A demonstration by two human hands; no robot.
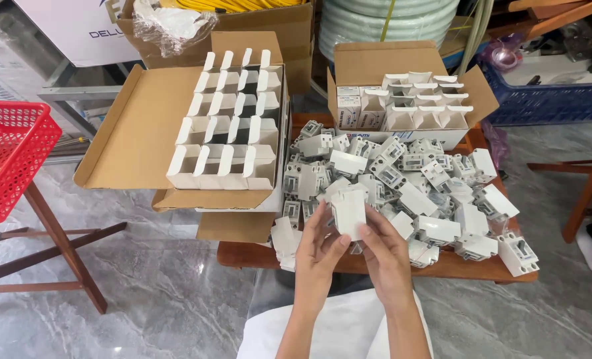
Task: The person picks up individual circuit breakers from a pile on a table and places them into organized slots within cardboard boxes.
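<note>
Right over the near edge of the low wooden table (256, 256), both hands share one small white box (349, 211): left hand (317, 256) props it from below, fingers curled loosely, right hand (383, 256) pinches the side, so the open end faces up. Behind it sits a heap of white and grey plastic switch units (402, 193), blocky and hard-edged. The cardboard carton (143, 126) on the left keeps folded boxes upright with flaps open; a second carton (375, 63) sits behind the heap.

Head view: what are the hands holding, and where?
Both hands, left hand and right hand, hold one small white box by its lower sides.
</note>
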